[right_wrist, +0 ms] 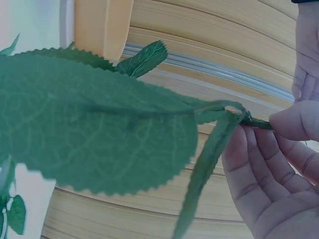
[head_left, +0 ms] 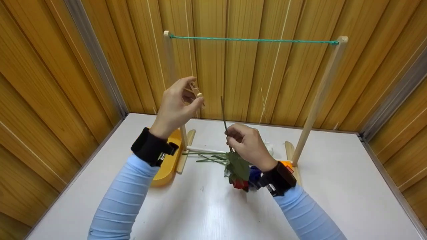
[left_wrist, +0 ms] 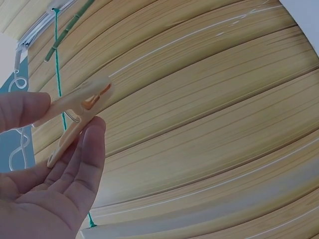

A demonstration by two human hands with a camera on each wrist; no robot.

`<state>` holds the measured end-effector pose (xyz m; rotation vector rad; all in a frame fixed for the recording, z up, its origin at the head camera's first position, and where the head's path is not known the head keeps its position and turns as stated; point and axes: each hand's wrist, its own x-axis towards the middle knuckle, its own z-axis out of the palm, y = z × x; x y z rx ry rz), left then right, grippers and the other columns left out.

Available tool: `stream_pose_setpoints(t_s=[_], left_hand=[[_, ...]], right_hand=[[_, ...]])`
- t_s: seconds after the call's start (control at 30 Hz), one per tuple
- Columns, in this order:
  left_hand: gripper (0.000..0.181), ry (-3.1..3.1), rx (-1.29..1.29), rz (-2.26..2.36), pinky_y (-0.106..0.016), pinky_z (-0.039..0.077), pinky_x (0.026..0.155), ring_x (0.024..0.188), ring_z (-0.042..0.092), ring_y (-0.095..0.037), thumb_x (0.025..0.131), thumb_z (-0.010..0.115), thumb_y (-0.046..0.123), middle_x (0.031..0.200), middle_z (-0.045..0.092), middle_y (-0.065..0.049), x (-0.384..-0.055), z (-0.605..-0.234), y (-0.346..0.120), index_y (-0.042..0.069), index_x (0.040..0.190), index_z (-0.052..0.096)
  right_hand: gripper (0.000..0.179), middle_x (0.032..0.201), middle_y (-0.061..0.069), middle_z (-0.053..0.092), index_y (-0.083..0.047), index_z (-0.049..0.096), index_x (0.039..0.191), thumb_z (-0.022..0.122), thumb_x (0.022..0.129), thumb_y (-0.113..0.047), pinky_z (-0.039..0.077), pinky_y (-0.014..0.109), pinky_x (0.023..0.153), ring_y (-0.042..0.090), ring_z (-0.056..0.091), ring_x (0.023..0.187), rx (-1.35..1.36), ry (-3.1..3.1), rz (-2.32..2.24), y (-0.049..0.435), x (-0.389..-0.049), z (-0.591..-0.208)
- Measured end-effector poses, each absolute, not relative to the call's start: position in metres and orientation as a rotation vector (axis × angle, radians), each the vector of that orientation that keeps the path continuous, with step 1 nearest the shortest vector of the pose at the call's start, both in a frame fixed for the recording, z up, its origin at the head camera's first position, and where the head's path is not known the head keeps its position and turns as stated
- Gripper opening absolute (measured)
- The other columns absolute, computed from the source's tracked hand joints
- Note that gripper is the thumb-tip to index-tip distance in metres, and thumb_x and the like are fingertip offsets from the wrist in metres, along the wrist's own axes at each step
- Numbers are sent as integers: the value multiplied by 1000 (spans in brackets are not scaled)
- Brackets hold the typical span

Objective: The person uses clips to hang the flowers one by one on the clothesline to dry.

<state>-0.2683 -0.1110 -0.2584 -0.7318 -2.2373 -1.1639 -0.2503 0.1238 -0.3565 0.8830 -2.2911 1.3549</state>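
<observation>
My left hand pinches a light wooden clothespin between thumb and fingers, below and in front of the green string. Lower and to its right, my right hand pinches the thin green stem of a flower held upside down. Serrated leaves hang under that hand, with a red rose bloom just beneath them. Partly hidden by the right wrist, a dark blue flower lies on the table. More green stems lie to the left of the leaves.
Two wooden posts, left and right, hold the string tied between their tops. Behind my left wrist stands a yellow container. An orange item lies by the right post. Wood-patterned walls enclose the white table.
</observation>
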Motion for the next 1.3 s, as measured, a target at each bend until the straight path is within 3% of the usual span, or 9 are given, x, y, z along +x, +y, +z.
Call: stream_pose_setpoints(t_s=[0.13, 0.43, 0.67, 0.9, 1.3], left_hand=[[52, -2250, -716, -1176, -34, 58, 83, 92, 70, -25, 94, 71, 3, 107, 69, -16, -275, -239, -112, -9, 141, 51], [37, -2272, -676, -1227, -26, 57, 84, 91, 69, -19, 93, 71, 1, 104, 68, -10, -288, -195, -113, -3, 127, 59], [37, -2330, -587, -1162, -25, 54, 87, 93, 66, -17, 95, 70, 10, 106, 67, -8, -297, -162, -115, 0, 130, 62], [39, -2348, -530, -1135, -24, 51, 88, 93, 63, -12, 96, 67, 8, 106, 64, -4, -313, -143, -121, -2, 134, 60], [40, -2419, -468, -1078, -26, 52, 95, 106, 64, -16, 101, 62, 4, 120, 64, -9, -331, -122, -131, 0, 141, 57]], right_hand=[[9, 84, 10, 72, 1, 70, 96, 65, 91, 7, 56, 23, 68, 21, 70, 74, 896, -2291, 1362, 120, -259, -343], [5, 85, 12, 71, 4, 68, 95, 65, 91, 5, 53, 23, 71, 19, 65, 77, 893, -2329, 1365, 108, -278, -313], [8, 85, 11, 70, 4, 70, 96, 64, 91, 2, 52, 23, 72, 16, 63, 77, 852, -2339, 1356, 99, -295, -296], [6, 81, 14, 70, 5, 68, 93, 64, 90, 5, 50, 19, 64, 22, 67, 72, 828, -2322, 1349, 84, -314, -290], [7, 87, 13, 70, 5, 70, 98, 64, 94, 5, 49, 20, 68, 15, 61, 75, 758, -2362, 1333, 56, -336, -275]])
